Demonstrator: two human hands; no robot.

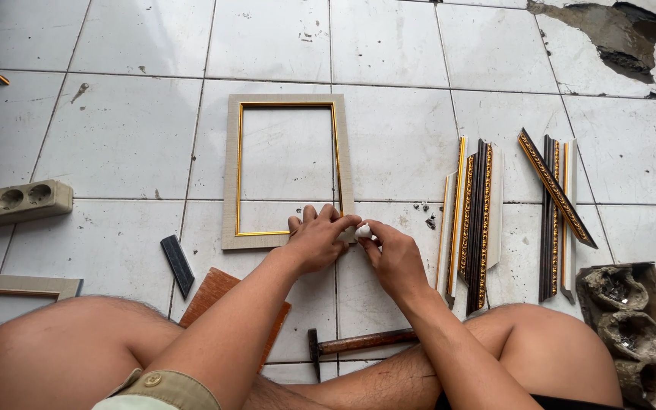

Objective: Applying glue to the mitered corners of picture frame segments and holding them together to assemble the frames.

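Two hands (316,241) (395,258) on one beige picture frame (231,175).

A single head-worn camera looks steeply down, close over the seated person's knees and forearms, onto the white tiled floor (115,137).

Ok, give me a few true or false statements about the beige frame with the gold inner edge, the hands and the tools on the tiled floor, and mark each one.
1. The beige rectangular frame with the gold inner edge lies flat on the white tiled floor. True.
2. Both hands are at its top left corner. False: the left hand and right hand are at its lower right corner.
3. A wooden-handled hammer lies near the legs. True.
4. The loose moulding strips lie left of the frame. False: they lie to its right.
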